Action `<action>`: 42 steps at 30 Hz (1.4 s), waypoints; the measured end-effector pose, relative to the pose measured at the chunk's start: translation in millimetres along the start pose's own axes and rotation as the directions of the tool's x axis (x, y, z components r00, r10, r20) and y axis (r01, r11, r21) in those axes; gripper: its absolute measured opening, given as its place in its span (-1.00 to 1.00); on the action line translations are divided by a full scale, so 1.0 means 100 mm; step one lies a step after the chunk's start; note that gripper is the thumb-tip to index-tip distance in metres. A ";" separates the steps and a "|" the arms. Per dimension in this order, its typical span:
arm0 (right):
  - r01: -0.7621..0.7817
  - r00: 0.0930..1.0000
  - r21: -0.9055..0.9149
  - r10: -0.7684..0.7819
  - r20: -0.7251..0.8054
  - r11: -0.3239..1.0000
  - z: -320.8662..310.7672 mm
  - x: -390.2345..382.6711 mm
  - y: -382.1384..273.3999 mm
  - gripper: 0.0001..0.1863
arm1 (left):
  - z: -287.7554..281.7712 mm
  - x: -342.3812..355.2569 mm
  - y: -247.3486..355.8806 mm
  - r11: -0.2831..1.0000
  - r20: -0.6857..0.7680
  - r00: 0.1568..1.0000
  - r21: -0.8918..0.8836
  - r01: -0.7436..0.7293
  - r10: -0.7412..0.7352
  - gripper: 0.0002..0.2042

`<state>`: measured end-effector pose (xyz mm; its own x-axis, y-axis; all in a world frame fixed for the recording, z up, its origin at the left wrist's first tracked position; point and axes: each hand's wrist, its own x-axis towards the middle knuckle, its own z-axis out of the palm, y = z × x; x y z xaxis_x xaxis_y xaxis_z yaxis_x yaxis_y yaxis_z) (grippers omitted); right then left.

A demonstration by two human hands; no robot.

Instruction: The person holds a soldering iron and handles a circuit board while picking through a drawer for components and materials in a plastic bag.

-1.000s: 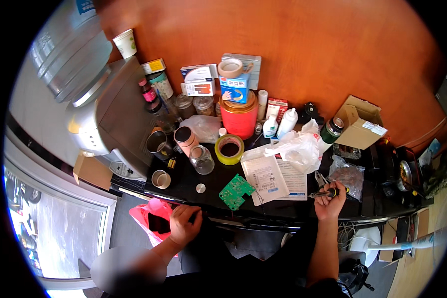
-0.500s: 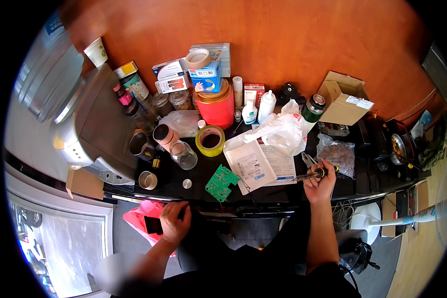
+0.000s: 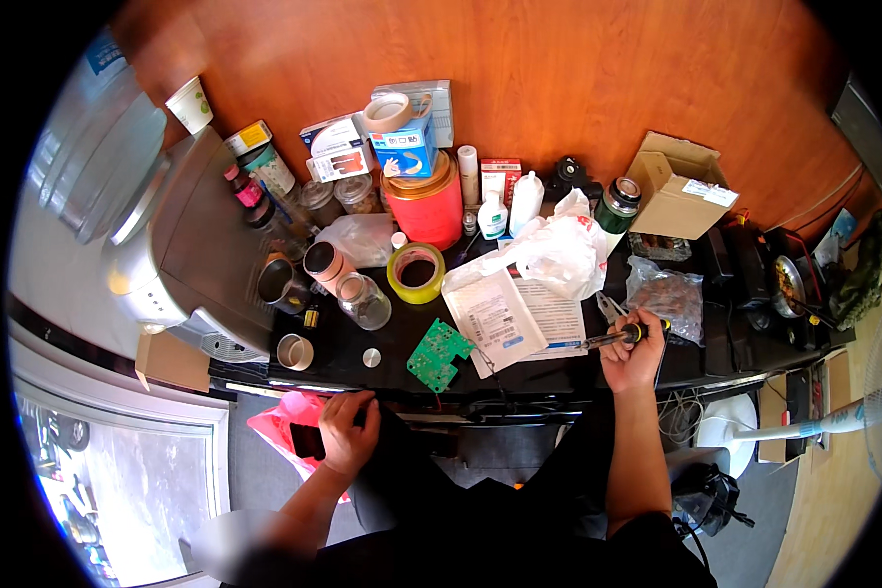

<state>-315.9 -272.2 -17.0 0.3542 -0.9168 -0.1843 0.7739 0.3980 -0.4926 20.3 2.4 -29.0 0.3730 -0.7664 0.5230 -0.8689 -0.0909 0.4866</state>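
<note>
My right hand [image 3: 629,361] is closed around a screwdriver-like tool [image 3: 608,340] with a dark shaft and a black-and-yellow handle, its tip pointing left over the papers. The grey jaws of a pair of pliers [image 3: 611,309] show just above the fingers; whether the hand also grips the pliers is hidden. My left hand [image 3: 349,433] rests low by the table's front edge near my leg, fingers loosely curled, with nothing visible in it. Beside its wrist is a black rectangular object [image 3: 307,441] against a red plastic bag [image 3: 286,423]. Between the hands, a green circuit board [image 3: 439,355] lies on the table.
Papers [image 3: 495,318] and a crumpled white plastic bag [image 3: 563,257] lie at mid-table. Behind the board stand yellow tape [image 3: 415,272], a glass jar [image 3: 364,301] and a red canister [image 3: 428,211]. A metal cup [image 3: 294,352] stands left; a clear bag [image 3: 664,296] lies right.
My right hand has turned slightly, and the tool's handle sits differently in its fingers. The view has shifted a little. The left hand stays in nearly the same place.
</note>
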 end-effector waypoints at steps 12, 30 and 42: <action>-0.021 1.000 0.015 0.021 0.021 1.000 -0.02 -0.04 -0.01 -0.70 | 0.00 0.01 0.02 1.000 0.029 1.000 0.008 -0.005 0.005 -0.86; 0.004 0.998 0.014 -0.005 0.066 1.000 -0.01 -0.12 0.03 -0.71 | 0.85 0.82 0.09 0.887 0.524 0.777 -0.084 0.454 -0.349 0.02; 0.007 0.999 -0.002 -0.007 0.047 1.000 0.00 -0.13 0.02 -0.70 | 0.91 0.96 0.07 0.746 0.656 0.652 -0.199 0.636 -0.381 -0.37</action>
<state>-318.7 -258.9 -15.6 0.3732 -0.9170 -0.1409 0.7754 0.3917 -0.4953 20.4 -130.2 -39.1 0.3610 -0.8818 -0.3035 -0.3461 -0.4289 0.8345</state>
